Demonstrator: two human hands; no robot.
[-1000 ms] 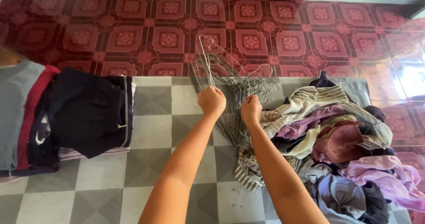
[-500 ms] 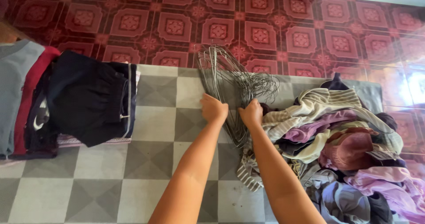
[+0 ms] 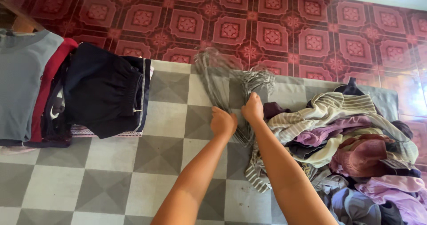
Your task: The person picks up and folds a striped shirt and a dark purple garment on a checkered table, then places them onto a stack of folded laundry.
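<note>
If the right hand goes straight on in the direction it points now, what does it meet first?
The right hand points away from the person and would probably meet the bundle of wire hangers it already touches; depth is unclear.

Bright daylight is flooding in from the right, glaring off the glossy red floor tiles (image 3: 402, 80) at that edge. The wire hangers (image 3: 224, 85) are smearing with motion blur, while the dark folded clothes (image 3: 104, 89) are losing detail in shadow.
</note>
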